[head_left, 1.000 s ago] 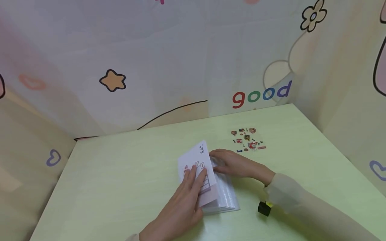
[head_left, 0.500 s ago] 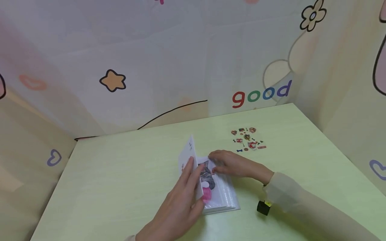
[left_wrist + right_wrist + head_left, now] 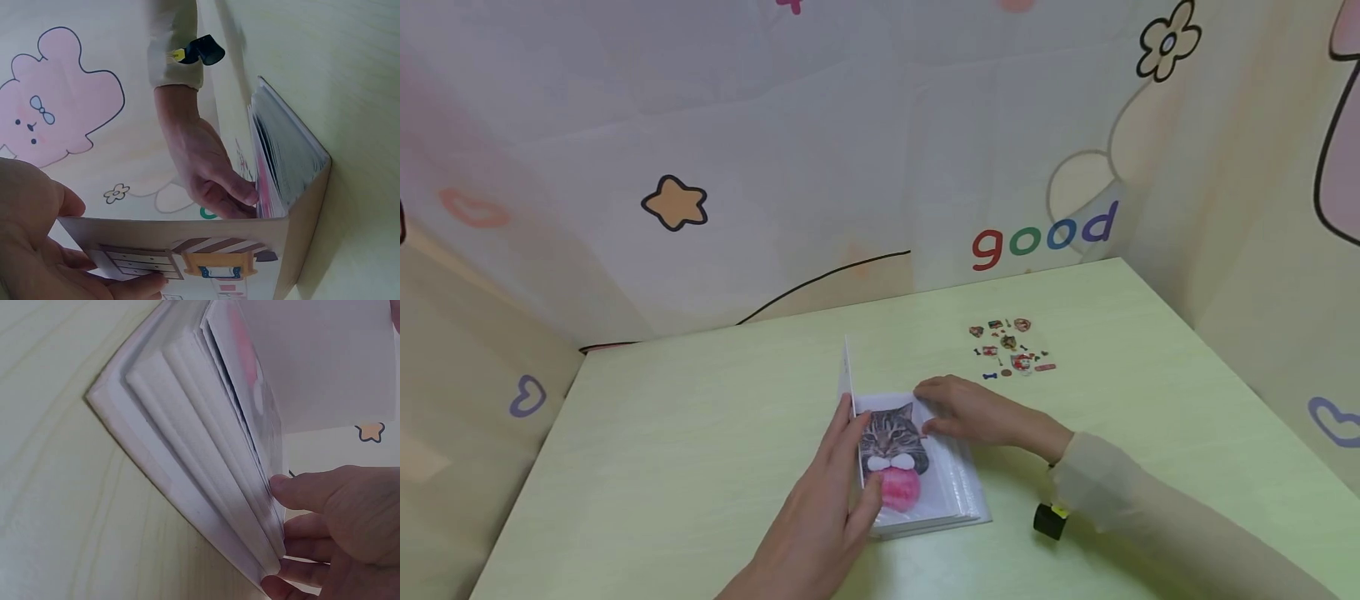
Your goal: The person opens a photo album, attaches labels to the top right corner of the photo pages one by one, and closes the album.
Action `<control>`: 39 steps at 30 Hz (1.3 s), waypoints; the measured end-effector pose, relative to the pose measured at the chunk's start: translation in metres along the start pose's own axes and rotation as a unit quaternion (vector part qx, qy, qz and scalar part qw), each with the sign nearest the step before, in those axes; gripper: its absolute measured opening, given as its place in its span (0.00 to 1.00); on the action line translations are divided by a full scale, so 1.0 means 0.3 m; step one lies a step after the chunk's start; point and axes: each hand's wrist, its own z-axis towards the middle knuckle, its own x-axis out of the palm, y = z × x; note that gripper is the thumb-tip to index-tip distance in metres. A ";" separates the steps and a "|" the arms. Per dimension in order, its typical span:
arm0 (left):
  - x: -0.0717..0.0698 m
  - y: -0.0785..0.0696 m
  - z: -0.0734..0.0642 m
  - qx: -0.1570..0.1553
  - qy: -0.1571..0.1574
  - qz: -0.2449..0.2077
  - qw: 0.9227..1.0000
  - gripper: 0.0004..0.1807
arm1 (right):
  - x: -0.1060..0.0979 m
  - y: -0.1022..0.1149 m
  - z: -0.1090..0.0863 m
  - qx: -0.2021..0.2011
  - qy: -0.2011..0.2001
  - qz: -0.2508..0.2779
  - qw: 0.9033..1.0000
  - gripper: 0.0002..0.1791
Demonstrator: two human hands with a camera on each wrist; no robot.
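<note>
White book (image 3: 946, 487) on the pale green table (image 3: 700, 433), cover (image 3: 206, 240) standing up
Left hand (image 3: 820, 504) pinches the raised cover between thumb and fingers, its printed face turned outward; right hand (image 3: 973, 410) holds the far right corner of the pages (image 3: 200, 425) between thumb and fingers; the top page shows a striped cat (image 3: 891, 429) with a white bow over a pink ball (image 3: 901, 493); beyond the right hand lie small colourful stickers (image 3: 1021, 362)

The right hand (image 3: 359, 528) holds the edge of a thick book (image 3: 194, 419), its cover (image 3: 334, 362) standing raised.
</note>
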 end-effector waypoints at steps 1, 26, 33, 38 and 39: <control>-0.005 0.001 -0.004 -0.002 -0.003 -0.003 1.000 0.33 | 0.001 -0.001 0.000 0.000 -0.001 -0.002 1.000 0.29; -0.154 0.100 -0.042 -0.018 -0.051 -0.042 0.998 0.35 | 0.000 0.004 0.010 0.010 0.006 -0.022 1.000 0.31; -0.190 0.141 -0.038 -0.071 -0.019 -0.028 0.997 0.33 | 0.001 -0.001 0.008 0.004 0.006 -0.009 1.000 0.31; -0.197 0.192 -0.049 -0.076 -0.014 -0.008 0.997 0.34 | 0.007 -0.002 0.003 0.003 0.008 -0.005 1.000 0.31; -0.196 0.203 -0.050 -0.069 -0.019 -0.002 0.997 0.34 | 0.006 -0.001 0.002 0.004 0.008 -0.005 1.000 0.31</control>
